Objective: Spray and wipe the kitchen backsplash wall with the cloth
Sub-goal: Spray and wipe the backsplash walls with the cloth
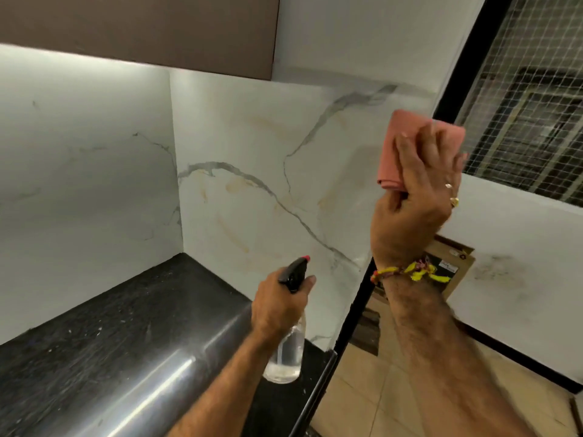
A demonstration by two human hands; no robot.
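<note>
The backsplash wall [252, 152] is white marble with grey and tan veins and meets a second marble wall at a corner on the left. My right hand [416, 200] holds a folded pink cloth [397, 146] up by the right edge of the backsplash, near its top; the picture is blurred there. Lower down, my left hand [277, 304] grips a clear spray bottle [287, 357] with a black trigger head and red nozzle, pointed up toward the wall. The bottle hangs over the counter's right end.
A black speckled countertop [110, 335] with a shiny rounded front edge runs below the walls. A brown upper cabinet [142, 26] hangs above. A black frame [356, 310] ends the backsplash on the right; beyond it lie a mesh window [530, 105], a cardboard box [454, 260] and tan floor tiles [378, 389].
</note>
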